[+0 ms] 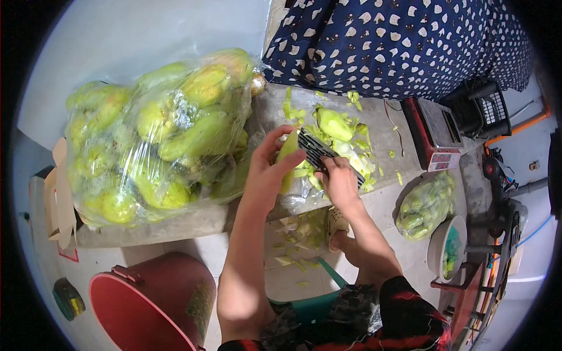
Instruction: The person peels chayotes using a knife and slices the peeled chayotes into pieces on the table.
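Observation:
My left hand (275, 161) is closed around a partly peeled green papaya (288, 153), above the concrete counter. My right hand (341, 180) grips a broad, black-and-white striped knife (313, 146), its flat face against or close beside the papaya; the exact contact is hidden. Just beyond both hands lies a peeled, pale green papaya (334, 124), with green peelings (362, 140) and clear plastic around it. To the left of my left hand a large clear plastic bag (193, 111) bulges with several green papayas.
A red digital scale (432, 131) and a black basket (483, 108) stand at the right. Below them are a filled plastic bag (427, 206) and a white basin (439, 248). A red bin (155, 301) is on the floor at left. Patterned blue cloth (386, 44) hangs behind the counter.

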